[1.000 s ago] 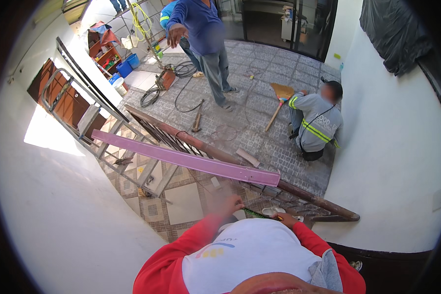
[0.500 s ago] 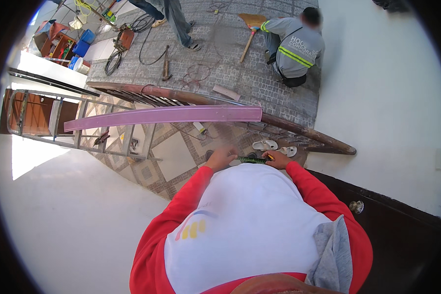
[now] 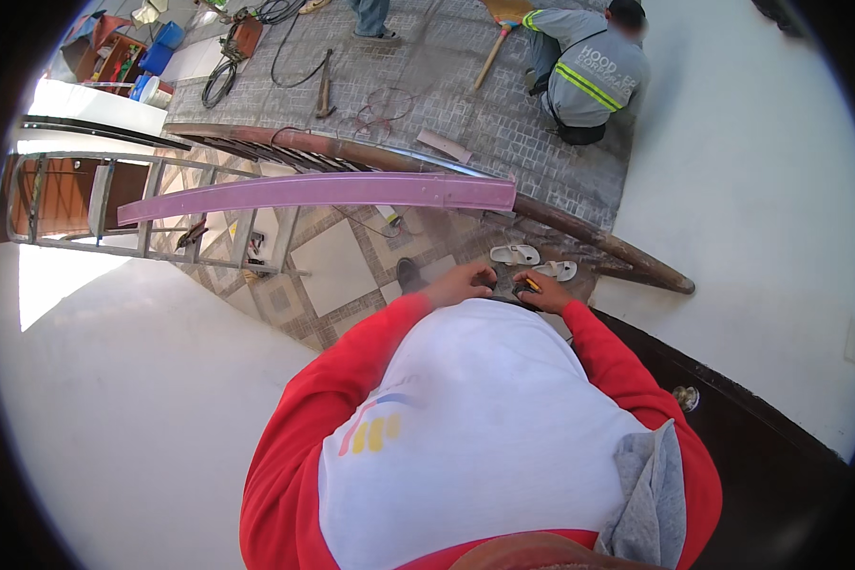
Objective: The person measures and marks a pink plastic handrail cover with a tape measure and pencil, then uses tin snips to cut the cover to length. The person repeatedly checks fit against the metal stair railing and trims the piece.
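Both my hands are close together in front of my waist. My left hand [image 3: 459, 286] has its fingers curled, with something dark at the fingertips that I cannot make out. Beside it, my right hand [image 3: 547, 295] grips a thin yellow pencil-like stick [image 3: 532, 283]. A small dark green thing [image 3: 520, 289] shows at the right fingertips, mostly hidden by the fingers. Ahead of my hands, a long pink channel-shaped strip [image 3: 323, 194] lies across the railing [image 3: 598, 243] and over the ladder; neither hand touches it.
An aluminium ladder [image 3: 243, 237] lies at the left. White sandals [image 3: 515, 255] stand on the tiled floor past my right hand. Beyond the railing a co-worker in grey [image 3: 584, 85] crouches near a broom [image 3: 490, 57]; a hammer [image 3: 326, 85] lies there. A dark door with a knob [image 3: 686, 398] is at right.
My hands have drawn together, the left moving rightward. The green marked strip that stretched between them no longer shows. The pink strip and railing sit slightly higher in view.
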Tool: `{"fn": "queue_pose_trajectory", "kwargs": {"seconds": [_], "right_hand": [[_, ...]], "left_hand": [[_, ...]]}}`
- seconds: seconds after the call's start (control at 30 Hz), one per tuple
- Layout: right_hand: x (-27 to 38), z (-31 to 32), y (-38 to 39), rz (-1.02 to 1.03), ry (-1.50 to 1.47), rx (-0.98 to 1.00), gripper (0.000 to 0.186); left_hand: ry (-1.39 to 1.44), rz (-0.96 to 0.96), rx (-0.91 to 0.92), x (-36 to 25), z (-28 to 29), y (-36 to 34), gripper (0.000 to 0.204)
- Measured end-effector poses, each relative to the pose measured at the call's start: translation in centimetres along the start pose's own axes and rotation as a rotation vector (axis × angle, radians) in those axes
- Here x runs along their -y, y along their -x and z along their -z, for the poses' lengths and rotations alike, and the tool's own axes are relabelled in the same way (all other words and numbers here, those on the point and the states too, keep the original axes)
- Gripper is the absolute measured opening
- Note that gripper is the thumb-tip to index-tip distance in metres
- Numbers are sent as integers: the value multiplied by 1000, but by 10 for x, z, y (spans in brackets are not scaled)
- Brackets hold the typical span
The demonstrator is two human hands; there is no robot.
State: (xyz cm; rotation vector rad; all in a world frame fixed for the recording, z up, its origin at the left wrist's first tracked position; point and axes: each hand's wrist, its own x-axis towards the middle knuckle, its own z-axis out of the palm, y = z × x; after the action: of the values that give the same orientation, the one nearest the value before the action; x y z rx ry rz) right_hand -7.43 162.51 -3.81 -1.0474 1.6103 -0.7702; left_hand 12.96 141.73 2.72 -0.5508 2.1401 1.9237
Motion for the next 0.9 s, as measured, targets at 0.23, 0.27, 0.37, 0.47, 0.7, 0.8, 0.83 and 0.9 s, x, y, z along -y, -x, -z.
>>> {"fn": "queue_pose_trajectory", "kwargs": {"seconds": [0.23, 0.27, 0.37, 0.47, 0.7, 0.8, 0.83, 0.9], "right_hand": [[-36, -22, 76, -491, -337, -156, 38], [-38, -30, 89, -599, -399, -195, 41], [-35, -50, 122, -623, -261, -273, 41], [-16, -67, 148, -481, -296, -346, 42], [39, -106, 178, -497, -702, -475, 41], [52, -118, 179, -508, -726, -476, 40], [55, -123, 179, -485, -714, -477, 39], [59, -132, 180, -456, -714, -474, 39]], "left_hand": [[-191, -110, 326, 2, -31, -40, 30], [-189, -98, 397, -1, -39, -46, 31], [-332, -175, 644, -8, -57, -59, 29], [-537, -112, 609, -12, -74, -57, 34], [-645, -144, 720, -21, -92, -17, 43], [-639, -176, 791, -25, -94, -5, 44], [-662, -170, 803, -25, -96, 0, 41], [-766, -161, 818, -24, -104, 8, 36]]}}
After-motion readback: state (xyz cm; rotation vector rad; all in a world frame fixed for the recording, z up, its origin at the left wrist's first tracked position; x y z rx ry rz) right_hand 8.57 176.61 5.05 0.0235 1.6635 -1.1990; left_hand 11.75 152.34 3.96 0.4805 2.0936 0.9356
